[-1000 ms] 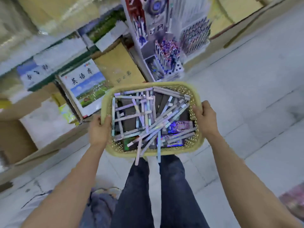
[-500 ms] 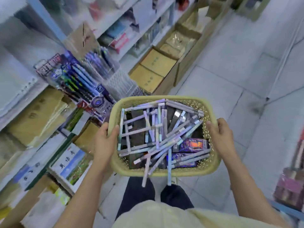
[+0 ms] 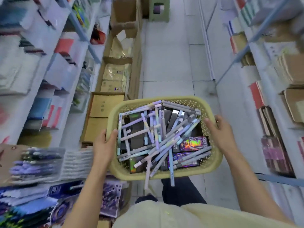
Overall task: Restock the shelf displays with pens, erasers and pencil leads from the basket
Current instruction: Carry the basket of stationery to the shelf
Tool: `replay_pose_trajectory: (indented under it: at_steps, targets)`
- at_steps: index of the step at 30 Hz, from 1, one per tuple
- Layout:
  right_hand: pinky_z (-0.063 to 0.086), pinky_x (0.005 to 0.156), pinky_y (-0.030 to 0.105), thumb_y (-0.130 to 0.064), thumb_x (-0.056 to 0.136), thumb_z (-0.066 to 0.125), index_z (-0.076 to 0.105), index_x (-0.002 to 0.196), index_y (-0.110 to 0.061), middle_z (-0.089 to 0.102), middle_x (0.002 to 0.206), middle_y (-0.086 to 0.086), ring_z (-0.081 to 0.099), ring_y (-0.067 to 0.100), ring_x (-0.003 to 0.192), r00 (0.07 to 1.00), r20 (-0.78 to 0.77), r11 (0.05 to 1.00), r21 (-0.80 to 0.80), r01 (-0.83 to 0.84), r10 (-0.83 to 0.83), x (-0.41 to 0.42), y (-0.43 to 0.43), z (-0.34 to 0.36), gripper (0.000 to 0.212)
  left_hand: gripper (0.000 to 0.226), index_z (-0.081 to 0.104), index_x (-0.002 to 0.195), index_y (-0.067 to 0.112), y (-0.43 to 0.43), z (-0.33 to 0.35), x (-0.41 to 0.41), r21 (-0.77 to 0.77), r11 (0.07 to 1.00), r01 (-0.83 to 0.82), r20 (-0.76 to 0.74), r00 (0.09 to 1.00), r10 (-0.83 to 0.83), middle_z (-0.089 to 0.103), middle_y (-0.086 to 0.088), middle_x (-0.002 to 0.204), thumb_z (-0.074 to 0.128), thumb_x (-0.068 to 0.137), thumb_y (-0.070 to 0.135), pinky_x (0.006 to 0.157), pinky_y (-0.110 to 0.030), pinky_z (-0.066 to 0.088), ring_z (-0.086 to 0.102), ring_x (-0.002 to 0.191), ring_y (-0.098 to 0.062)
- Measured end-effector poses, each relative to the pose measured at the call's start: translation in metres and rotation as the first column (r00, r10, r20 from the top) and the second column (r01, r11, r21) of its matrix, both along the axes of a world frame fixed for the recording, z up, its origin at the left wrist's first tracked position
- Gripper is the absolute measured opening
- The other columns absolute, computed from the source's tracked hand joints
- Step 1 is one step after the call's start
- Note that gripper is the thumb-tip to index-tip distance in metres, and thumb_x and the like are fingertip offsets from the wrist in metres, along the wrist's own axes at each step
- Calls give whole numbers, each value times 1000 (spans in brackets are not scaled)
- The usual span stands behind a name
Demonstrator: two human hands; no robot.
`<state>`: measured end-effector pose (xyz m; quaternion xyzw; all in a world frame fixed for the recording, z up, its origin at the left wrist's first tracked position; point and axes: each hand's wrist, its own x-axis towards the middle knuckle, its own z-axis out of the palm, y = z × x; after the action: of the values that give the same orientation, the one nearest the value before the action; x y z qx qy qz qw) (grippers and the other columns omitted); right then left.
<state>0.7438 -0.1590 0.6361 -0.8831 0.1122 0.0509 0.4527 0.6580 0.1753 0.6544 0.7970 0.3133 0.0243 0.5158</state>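
A yellow-green plastic basket (image 3: 212,163) sits in front of me at waist height, held by both sides. My left hand (image 3: 103,145) grips its left rim and my right hand (image 3: 220,134) grips its right rim. Inside lie several pastel pens (image 3: 153,129) heaped crosswise over dark boxes and a shiny holographic pack (image 3: 192,143). Two pens stick out over the near rim. A pen display (image 3: 37,163) with purple and blue pens stands on the shelf at my lower left.
Shelving with stacked notebooks and paper lines both sides of a narrow tiled aisle (image 3: 169,63). Open cardboard boxes (image 3: 118,68) run along the floor by the left shelf. A green stool (image 3: 158,9) stands at the far end. My legs are below the basket.
The view has swung from the left shelf to look down the aisle. The basket stays held in both hands and now sits right of the pen display.
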Motion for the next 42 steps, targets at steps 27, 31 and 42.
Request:
replay_pose_trajectory:
  at_steps: [27,31,42]
  targets:
    - [31,46,13,-28,95,59,40,68,-21,39,61,-6,38,1,51,968,46,969,45,244,-246,548,-35,24,34,21,61,97,13,-17,11,637,27,960,280,18,960,-280,62,-12,83,53,97,33,64,-37,43,55,72,-23]
    - [32,47,12,-26,95,59,36,66,-23,39,60,-7,41,-5,49,967,64,969,27,245,-246,642,-45,23,36,22,61,97,14,-31,12,730,10,956,294,8,956,-295,63,-20,89,52,98,34,69,-44,48,60,78,-33]
    - [32,55,24,-33,95,57,48,79,-10,47,67,1,42,12,59,985,30,986,2,167,-167,899,-88,32,30,17,60,90,14,-73,22,968,2,975,222,31,975,-221,61,-12,80,54,96,29,63,-36,44,55,70,-23]
